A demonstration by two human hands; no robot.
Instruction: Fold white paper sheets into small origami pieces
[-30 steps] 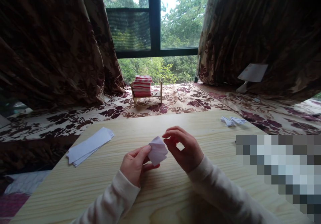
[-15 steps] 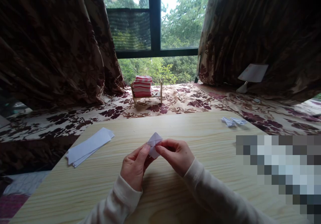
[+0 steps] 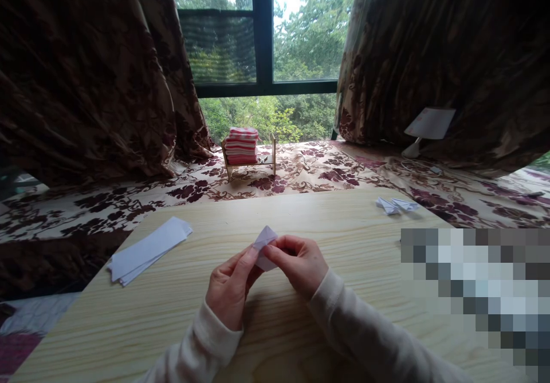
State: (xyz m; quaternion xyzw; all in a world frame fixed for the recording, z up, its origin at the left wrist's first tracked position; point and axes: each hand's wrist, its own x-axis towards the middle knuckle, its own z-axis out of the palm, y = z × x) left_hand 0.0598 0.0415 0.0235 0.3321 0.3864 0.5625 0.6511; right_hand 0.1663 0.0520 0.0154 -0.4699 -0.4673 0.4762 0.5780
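A small folded white paper piece (image 3: 265,240) is pinched between both hands just above the wooden table (image 3: 335,222). My left hand (image 3: 230,288) grips it from the left with thumb and forefinger. My right hand (image 3: 298,265) pinches its right side, fingers curled over it. Only the paper's pointed top shows; the rest is hidden behind my fingers. Both sleeves are cream-coloured.
A stack of white paper strips (image 3: 148,249) lies at the table's left. Two small folded paper pieces (image 3: 395,205) lie at the far right. Beyond, on a floral cloth, a tiny wooden rack (image 3: 249,157) holds red-striped cloth. Curtains flank the window. A blurred patch covers the right.
One second ago the paper was larger and opened out between my hands. Since then both hands closed together on it and it is folded smaller; the last half second shows almost no motion.
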